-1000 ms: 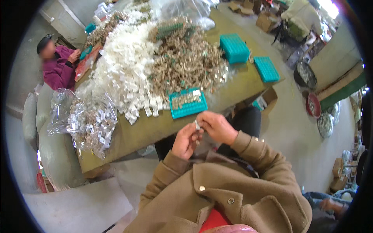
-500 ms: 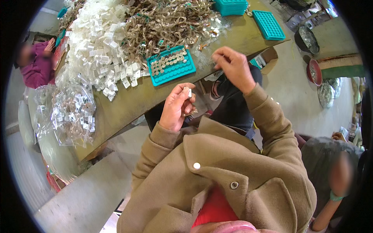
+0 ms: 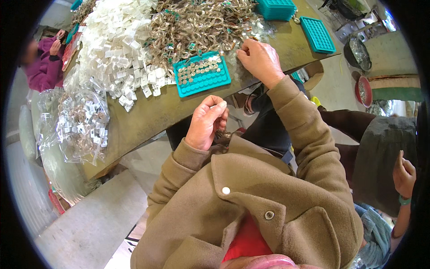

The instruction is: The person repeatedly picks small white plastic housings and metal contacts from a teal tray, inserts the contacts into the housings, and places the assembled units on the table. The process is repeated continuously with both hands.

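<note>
In the head view, the right hand [image 3: 262, 62] has been moved away from the left hand [image 3: 205, 123] and is set near the brown strip pile [image 3: 197, 30], beside the teal tray [image 3: 209, 81]; two-handed handling seems interrupted. Fingers of both are curled narrow; whether anything is gripped cannot be told. Round discs [image 3: 202, 71] are seated in part of the tray, on the table [image 3: 139, 123] beyond the left hand. The small white piece seen earlier is hidden; a brownish bundle [image 3: 222, 134] under the left hand is hard to make out.
</note>
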`<state>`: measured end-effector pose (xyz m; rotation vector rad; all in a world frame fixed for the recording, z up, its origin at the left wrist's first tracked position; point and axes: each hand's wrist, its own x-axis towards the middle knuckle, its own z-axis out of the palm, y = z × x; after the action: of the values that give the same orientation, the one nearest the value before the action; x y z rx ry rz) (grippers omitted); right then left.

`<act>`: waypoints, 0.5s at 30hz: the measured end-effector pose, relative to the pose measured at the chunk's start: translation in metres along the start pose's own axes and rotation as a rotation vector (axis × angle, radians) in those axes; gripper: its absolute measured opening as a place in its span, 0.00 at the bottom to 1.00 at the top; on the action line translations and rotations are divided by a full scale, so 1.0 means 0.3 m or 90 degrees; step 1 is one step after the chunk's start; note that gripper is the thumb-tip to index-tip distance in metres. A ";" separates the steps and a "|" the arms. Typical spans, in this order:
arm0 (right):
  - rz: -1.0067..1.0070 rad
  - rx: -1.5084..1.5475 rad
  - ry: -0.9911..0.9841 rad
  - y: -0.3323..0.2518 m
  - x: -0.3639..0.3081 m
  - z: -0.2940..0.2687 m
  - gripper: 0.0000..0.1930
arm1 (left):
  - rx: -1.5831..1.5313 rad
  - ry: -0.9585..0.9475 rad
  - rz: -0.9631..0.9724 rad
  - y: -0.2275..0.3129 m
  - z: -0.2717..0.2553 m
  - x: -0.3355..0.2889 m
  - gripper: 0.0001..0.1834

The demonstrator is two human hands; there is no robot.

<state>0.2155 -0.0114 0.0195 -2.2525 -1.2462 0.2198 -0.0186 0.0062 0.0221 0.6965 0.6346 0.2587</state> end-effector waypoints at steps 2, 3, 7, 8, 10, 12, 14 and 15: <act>0.014 0.037 0.008 0.006 0.000 -0.012 0.13 | 0.009 -0.002 0.008 0.003 -0.007 0.001 0.05; 0.008 0.055 0.021 0.008 -0.002 -0.018 0.12 | 0.009 -0.001 0.008 0.004 -0.009 0.000 0.05; 0.025 0.114 0.014 0.019 -0.012 -0.048 0.11 | 0.020 0.027 0.011 0.011 -0.016 -0.005 0.06; 0.010 0.112 0.042 0.022 -0.013 -0.052 0.11 | 0.022 0.035 0.017 0.013 -0.017 -0.005 0.06; -0.041 0.122 0.111 0.027 -0.018 -0.050 0.10 | 0.021 0.033 0.025 0.020 -0.022 -0.009 0.05; 0.013 0.219 0.098 0.038 -0.018 -0.051 0.10 | 0.025 0.031 0.036 0.024 -0.027 -0.013 0.05; 0.038 0.268 0.101 0.051 -0.017 -0.058 0.10 | 0.035 0.027 0.051 0.026 -0.030 -0.017 0.05; 0.035 0.270 0.111 0.059 -0.012 -0.065 0.10 | 0.034 0.028 0.055 0.027 -0.031 -0.020 0.05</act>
<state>0.2341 -0.0295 0.0260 -1.8962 -0.9450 0.2736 -0.0292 0.0145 0.0247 0.7718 0.6556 0.3388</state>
